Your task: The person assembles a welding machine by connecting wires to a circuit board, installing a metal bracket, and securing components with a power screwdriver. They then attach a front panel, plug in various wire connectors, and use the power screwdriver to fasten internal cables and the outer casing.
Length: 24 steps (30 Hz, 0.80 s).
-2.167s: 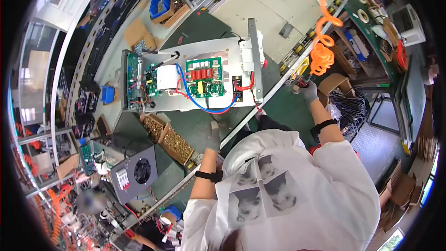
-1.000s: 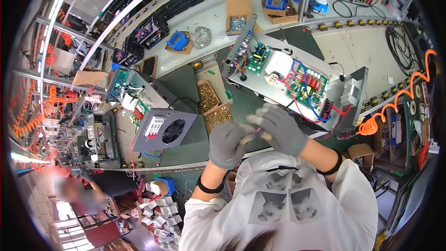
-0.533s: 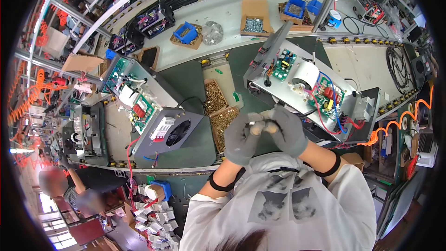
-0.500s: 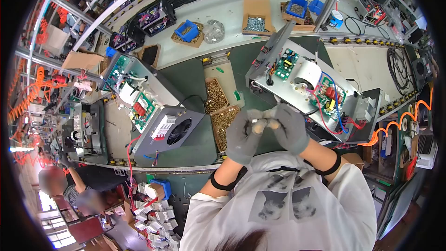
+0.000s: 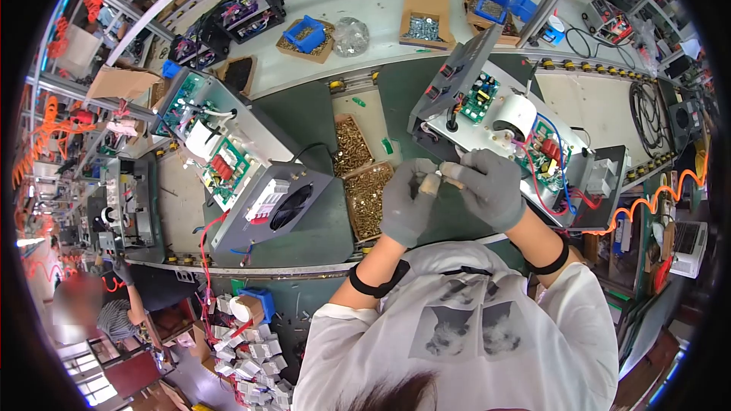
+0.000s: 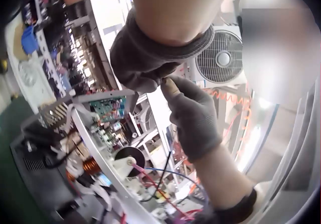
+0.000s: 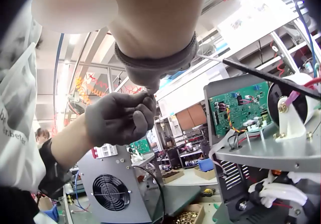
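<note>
Both hands wear grey gloves with worn, pale fingertips and meet over the bench's front edge. The left hand (image 5: 405,204) has its fingers curled, thumb and forefinger pinching at the tips. Close against it, the right hand (image 5: 493,192) pinches with thumb and forefinger at the same spot. A small part sits between the fingertips, mostly hidden; I cannot tell its kind. In the left wrist view, the right hand (image 6: 195,116) reaches up to the left one. Just beyond the right hand lies an opened metal chassis (image 5: 466,131) with green circuit boards, a white-cased round component and red and blue wires.
Left of the hands are cartons of brass fasteners (image 5: 368,202). Farther left stands a second opened chassis (image 5: 263,154) with a fan panel. A box of silvery fasteners (image 5: 423,27) and blue bins (image 5: 306,34) line the back shelf. An orange coiled hose (image 5: 655,202) hangs at right.
The right hand came from low at the right and the left from the bench edge; they met at the fingertips. Lately both shifted slightly right and up. The head view swung left.
</note>
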{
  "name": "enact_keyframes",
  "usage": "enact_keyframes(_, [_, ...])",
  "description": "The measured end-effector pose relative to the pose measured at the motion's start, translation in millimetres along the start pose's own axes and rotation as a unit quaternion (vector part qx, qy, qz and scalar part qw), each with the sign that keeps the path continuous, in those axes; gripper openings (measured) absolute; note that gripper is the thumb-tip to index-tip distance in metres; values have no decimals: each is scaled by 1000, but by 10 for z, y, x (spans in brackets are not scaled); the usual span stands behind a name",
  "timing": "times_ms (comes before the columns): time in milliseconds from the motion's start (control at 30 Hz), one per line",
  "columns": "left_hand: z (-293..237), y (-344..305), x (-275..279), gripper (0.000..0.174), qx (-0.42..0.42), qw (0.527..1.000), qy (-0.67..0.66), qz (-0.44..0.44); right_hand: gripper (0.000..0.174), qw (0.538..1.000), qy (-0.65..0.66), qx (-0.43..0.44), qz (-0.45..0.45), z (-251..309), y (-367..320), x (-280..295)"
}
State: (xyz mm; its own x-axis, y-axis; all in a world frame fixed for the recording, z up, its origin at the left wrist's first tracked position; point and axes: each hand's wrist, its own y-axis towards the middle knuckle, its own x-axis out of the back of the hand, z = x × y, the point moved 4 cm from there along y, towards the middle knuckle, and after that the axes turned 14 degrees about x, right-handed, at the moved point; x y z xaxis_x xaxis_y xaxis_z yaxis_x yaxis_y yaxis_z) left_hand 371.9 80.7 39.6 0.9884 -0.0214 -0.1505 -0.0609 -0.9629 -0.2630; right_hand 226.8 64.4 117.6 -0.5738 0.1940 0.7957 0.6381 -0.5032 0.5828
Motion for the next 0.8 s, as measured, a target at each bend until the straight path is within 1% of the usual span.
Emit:
enact_keyframes(33, [32, 35, -11, 19, 0, 1000, -2, 5, 29, 1000, -5, -2, 2, -26, -20, 18])
enact_keyframes(67, [106, 81, -75, 19, 76, 985, -123, 95, 28, 1000, -2, 2, 20, -51, -39, 17])
enact_keyframes(100, [163, 118, -158, 19, 150, 942, -238, 182, 28, 999, 1, 6, 39, -84, -49, 13])
enact_keyframes(133, [178, 174, -203, 19, 151, 940, -240, 188, 28, 999, -4, 3, 41, -140, -35, 18])
enact_keyframes(200, [206, 322, -294, 18, 104, 977, -139, 127, 25, 990, -106, -47, 75, -384, 27, 5])
enact_keyframes(233, [274, 426, -351, 18, 72, 989, -96, 89, 23, 981, -125, -98, 109, -639, 30, -59])
enact_keyframes(267, [377, 528, -437, 18, 73, 988, -97, 92, 21, 968, -142, -149, 141, -940, 17, -154])
enact_keyframes(300, [440, 631, -480, 18, 16, 999, -31, 32, 16, 960, -145, -178, 158, -1208, 10, -255])
enact_keyframes(333, [461, 709, -518, 18, -40, 998, 34, -30, 11, 952, -146, -207, 174, -1427, 4, -346])
enact_keyframes(367, [492, 776, -549, 22, -26, 997, 34, -65, 11, 951, -147, -207, 174, -1551, 19, -403])
enact_keyframes(400, [470, 825, -586, 22, -26, 997, 34, -65, 11, 935, -159, -221, 229, -1661, 16, -482])
enact_keyframes(433, [424, 861, -582, 23, -7, 982, 137, -130, 11, 914, -170, -233, 284, -1706, 31, -525])
enact_keyframes(467, [383, 879, -569, 24, 14, 952, 238, -192, 11, 914, -169, -232, 286, -1720, 40, -534])
enact_keyframes(500, [353, 902, -564, 28, 40, 944, 245, -216, 12, 914, -164, -233, 290, -1741, 46, -539])
enact_keyframes(533, [388, 956, -559, 28, 43, 944, 243, -218, 14, 913, -159, -234, 295, -1744, 65, -537])
enact_keyframes(600, [479, 1059, -532, 28, 39, 923, 284, -256, 15, 907, -149, -241, 311, -1755, 90, -538])
enact_keyframes(733, [525, 1123, -550, 29, 63, 909, 294, -289, 19, 895, -139, -261, 333, -1729, 146, -517])
enact_keyframes(767, [523, 1115, -575, 29, 60, 914, 259, -307, 19, 895, -137, -260, 335, -1712, 183, -511])
enact_keyframes(800, [527, 1106, -589, 28, 57, 917, 225, -324, 19, 882, -137, -286, 347, -1706, 207, -505])
